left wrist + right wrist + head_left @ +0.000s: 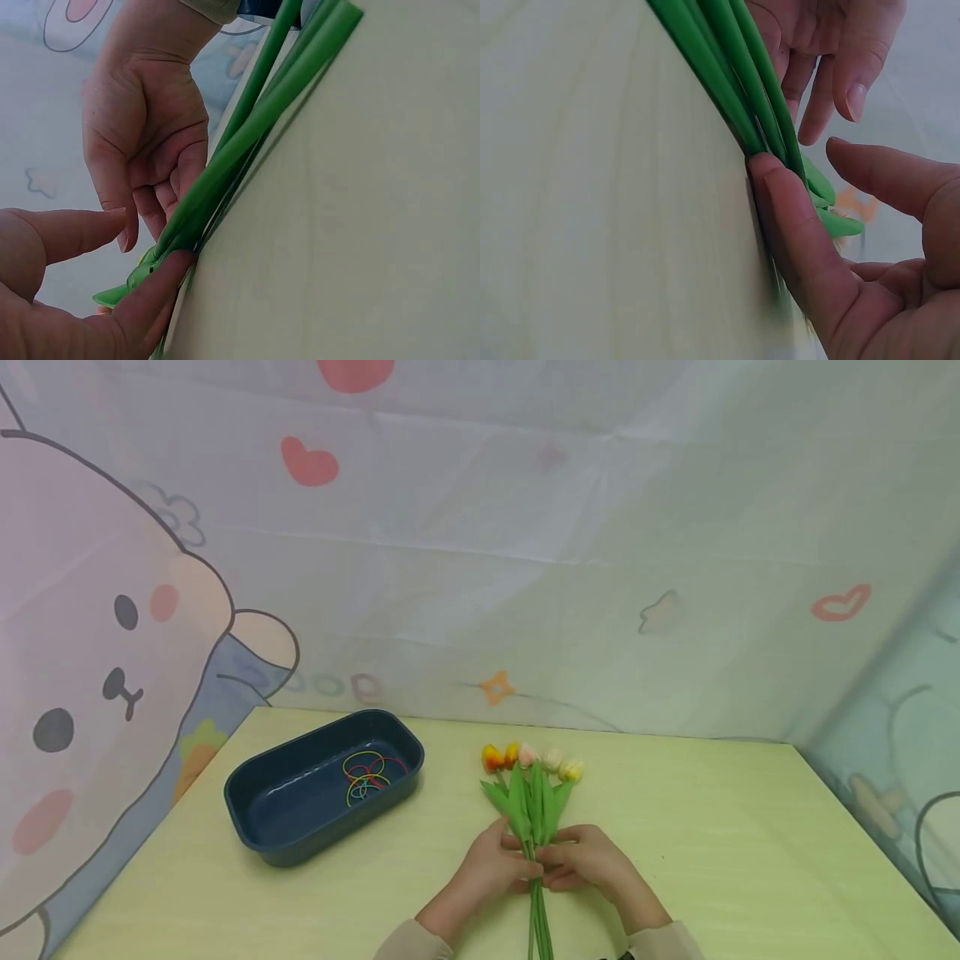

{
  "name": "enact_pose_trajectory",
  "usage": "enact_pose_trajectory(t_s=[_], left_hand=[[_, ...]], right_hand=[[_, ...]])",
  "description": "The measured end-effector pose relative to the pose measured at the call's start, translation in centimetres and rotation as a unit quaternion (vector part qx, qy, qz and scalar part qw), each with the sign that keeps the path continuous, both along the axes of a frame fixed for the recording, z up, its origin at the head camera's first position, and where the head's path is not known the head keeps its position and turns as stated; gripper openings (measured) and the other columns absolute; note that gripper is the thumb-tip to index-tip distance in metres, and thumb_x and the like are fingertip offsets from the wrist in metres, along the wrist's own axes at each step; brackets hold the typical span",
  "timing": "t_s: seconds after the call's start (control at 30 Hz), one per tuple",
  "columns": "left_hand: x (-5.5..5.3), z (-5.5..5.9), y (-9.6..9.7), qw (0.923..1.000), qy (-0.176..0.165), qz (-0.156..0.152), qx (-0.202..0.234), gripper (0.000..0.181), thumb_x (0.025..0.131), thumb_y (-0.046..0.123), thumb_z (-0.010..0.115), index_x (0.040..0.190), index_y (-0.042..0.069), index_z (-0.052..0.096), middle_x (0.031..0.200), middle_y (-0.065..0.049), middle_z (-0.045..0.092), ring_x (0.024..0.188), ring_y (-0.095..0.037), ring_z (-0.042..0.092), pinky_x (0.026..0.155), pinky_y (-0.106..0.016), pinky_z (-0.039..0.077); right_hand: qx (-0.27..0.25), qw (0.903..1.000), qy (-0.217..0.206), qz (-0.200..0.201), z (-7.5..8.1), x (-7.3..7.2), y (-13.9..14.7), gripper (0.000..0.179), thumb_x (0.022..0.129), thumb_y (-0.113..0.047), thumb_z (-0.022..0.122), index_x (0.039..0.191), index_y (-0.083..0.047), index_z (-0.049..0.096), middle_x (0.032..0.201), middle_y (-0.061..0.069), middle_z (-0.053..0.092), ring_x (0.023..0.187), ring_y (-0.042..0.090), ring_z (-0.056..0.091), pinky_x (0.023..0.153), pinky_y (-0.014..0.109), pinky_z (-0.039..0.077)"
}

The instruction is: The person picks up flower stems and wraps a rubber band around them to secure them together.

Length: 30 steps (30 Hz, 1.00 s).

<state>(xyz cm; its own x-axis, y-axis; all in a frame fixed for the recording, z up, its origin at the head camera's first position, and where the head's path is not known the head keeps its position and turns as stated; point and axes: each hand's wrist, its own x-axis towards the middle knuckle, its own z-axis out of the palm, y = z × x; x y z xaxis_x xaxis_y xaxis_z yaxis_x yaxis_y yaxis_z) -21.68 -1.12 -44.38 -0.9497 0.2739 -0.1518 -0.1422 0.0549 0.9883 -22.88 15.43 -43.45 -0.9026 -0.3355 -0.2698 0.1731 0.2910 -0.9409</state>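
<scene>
A bunch of artificial tulips (536, 806) lies on the table, with orange, pink, white and yellow heads and green leaves. My left hand (491, 864) is at the left of the stems, its fingertips touching them low down. From the right, my right hand (588, 860) reaches in and its fingers rest against the stems (739, 82). Both thumbs stand off the stems in the wrist views, the left thumb (75, 234) over them and the right thumb (889, 172) raised. Leaves and stems partly hide the other fingertips.
A dark blue basin (300, 839) stands at the left of the table, with several coloured rubber bands (367, 777) inside. The pale yellow table (712, 827) ends at a printed cloth backdrop (487, 527).
</scene>
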Motion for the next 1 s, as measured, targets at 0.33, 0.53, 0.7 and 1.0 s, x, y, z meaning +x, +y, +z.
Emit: enact_pose_trajectory(t_s=[0.33, 0.53, 0.7, 1.0], left_hand=[[0.07, -0.16, -0.27, 0.9981, -0.007, -0.022, 0.057, 0.064, 0.073, -0.007, 0.062, 0.132, -0.002, 0.037, 0.100, -0.017, 0.058, 0.081, -0.023, 0.064, 0.068, -0.036, 0.053], [0.04, -0.41, -0.70, 0.9934, -0.004, -0.045, 0.106, 0.046, 0.075, -0.007, 0.059, 0.120, -0.006, 0.047, 0.099, -0.020, 0.063, 0.086, -0.025, 0.064, 0.074, -0.036, 0.052], [-0.03, -0.50, -0.89, 0.9924, -0.012, -0.058, 0.108, 0.038, 0.077, -0.005, 0.060, 0.114, -0.008, 0.051, 0.100, -0.021, 0.064, 0.087, -0.023, 0.064, 0.075, -0.034, 0.052], [-0.04, -0.74, -0.65, 0.9951, -0.015, -0.064, 0.073, 0.036, 0.074, -0.007, 0.065, 0.109, -0.006, 0.056, 0.097, -0.020, 0.065, 0.080, -0.018, 0.064, 0.070, -0.030, 0.052]], right_hand=[[-0.036, 0.9991, -0.023, -0.002, -0.10, 0.04, -0.03, 0.049, 0.082, -0.017, 0.064, 0.115, 0.016, 0.048, 0.085, 0.011, 0.067, 0.072, 0.019, 0.065, 0.068, 0.034, 0.053], [-0.054, 0.9980, -0.032, 0.001, -0.17, -0.17, 0.16, 0.050, 0.083, -0.017, 0.063, 0.117, 0.015, 0.046, 0.089, 0.011, 0.066, 0.075, 0.019, 0.065, 0.070, 0.034, 0.053], [-0.066, 0.9969, -0.043, -0.001, -0.40, -0.36, 0.29, 0.051, 0.083, -0.017, 0.063, 0.119, 0.014, 0.045, 0.089, 0.010, 0.066, 0.074, 0.018, 0.065, 0.070, 0.033, 0.053], [-0.073, 0.9965, -0.040, 0.006, -0.32, -0.17, 0.25, 0.053, 0.082, -0.015, 0.064, 0.120, 0.015, 0.043, 0.087, 0.012, 0.066, 0.072, 0.017, 0.065, 0.069, 0.032, 0.053]])
